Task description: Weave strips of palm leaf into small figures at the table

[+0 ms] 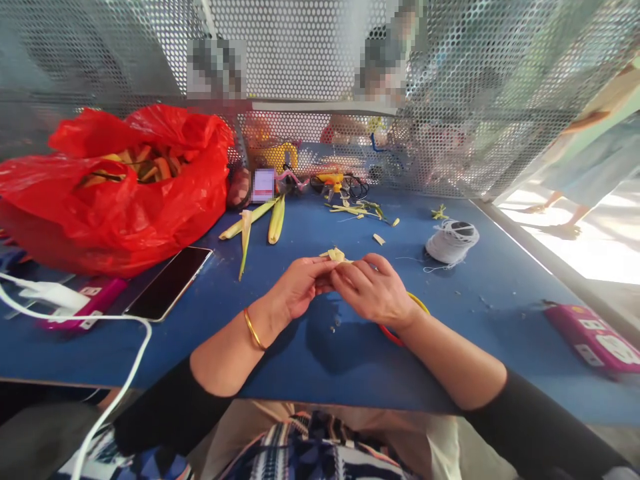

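Observation:
My left hand (303, 287) and my right hand (373, 290) meet above the middle of the blue table. Between their fingertips they pinch a small pale yellow folded leaf piece (335, 255). Fingers cover its lower part. Several longer yellow-green leaf pieces (277, 220) lie beyond my left hand, one of them slanting toward me. Small leaf scraps (379, 239) are scattered past my right hand. Partly hidden under my right wrist is a red and yellow ring-shaped thing (391, 335). To the right of that hand stands a spool of white string (451, 241), a loose end trailing from it.
A large red plastic bag (200, 193) of leaf pieces fills the left. Near it lie a dark phone (170, 283), a magenta box (100, 300) and a white cable (145, 333). Another magenta box (595, 337) sits far right. A perforated metal screen (310, 53) closes off the back.

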